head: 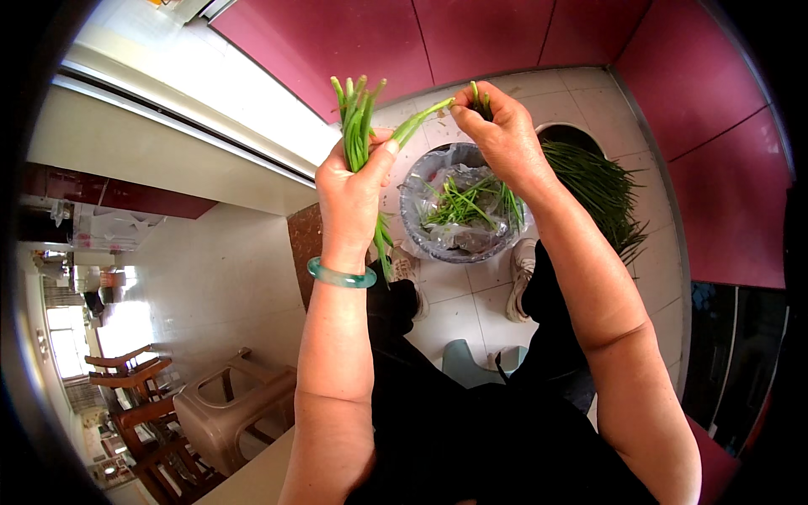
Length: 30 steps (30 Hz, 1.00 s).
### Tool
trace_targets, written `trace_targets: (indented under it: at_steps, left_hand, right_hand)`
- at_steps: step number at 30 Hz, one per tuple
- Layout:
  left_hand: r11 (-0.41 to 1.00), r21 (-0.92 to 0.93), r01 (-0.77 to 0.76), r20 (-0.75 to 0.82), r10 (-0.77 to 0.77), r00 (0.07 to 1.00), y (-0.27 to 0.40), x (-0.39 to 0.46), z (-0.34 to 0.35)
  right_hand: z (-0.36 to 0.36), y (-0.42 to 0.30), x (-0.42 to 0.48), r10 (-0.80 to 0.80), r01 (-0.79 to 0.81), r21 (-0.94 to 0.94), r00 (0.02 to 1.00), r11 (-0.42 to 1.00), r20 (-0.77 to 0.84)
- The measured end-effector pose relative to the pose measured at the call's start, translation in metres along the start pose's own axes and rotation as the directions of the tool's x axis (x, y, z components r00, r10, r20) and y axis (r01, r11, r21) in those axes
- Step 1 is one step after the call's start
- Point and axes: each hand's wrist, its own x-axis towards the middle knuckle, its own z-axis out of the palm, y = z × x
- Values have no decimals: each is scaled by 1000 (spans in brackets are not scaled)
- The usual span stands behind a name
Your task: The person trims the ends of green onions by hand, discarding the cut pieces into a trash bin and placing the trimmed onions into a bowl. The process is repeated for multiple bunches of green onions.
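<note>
My left hand [353, 180] is closed around a bunch of green chives [358, 123], cut ends up and leaf tips hanging below the wrist. A few stalks [421, 120] lean out from that hand toward my right hand [495, 123], whose thumb and forefinger pinch at their pale ends. Short green stalk ends [480, 101] stick up between my right fingers. Beneath both hands a round bin [410, 218], lined with clear plastic, holds loose green leaf scraps [464, 202]. To the right lies a heap of long chives [590, 189], partly covered by my right forearm.
A dark round container with a pale rim [571, 134] sits behind the heap. Red cabinets [492, 31] bound the tiled floor [451, 303]. A pale blue stool [464, 363] shows between my legs. At left are a sliding door track [189, 129] and a brown plastic stool [221, 410].
</note>
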Motion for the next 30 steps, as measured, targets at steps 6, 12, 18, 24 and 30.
trace_targets:
  at_steps: [6,12,18,24,30]
  left_hand:
    - [986,-133,101,15,-100,995,0,4,-8]
    - [942,-282,183,19,-185,983,-2,8,-15]
    - [929,-316,193,-8,-206,979,0,9,-15]
    - [917,-348,196,-9,-212,977,-2,9,-16]
    - [903,-378,205,-1,-222,975,0,10,-14]
  right_hand:
    - [-6,-3,3,-26,24,-89,999,996,-27]
    - [-14,1,5,3,8,-93,994,996,113]
    - [-17,7,5,29,18,-186,969,982,245]
    - [-14,4,3,55,-30,-117,974,993,221]
    - [-20,6,2,-15,87,-228,954,970,298]
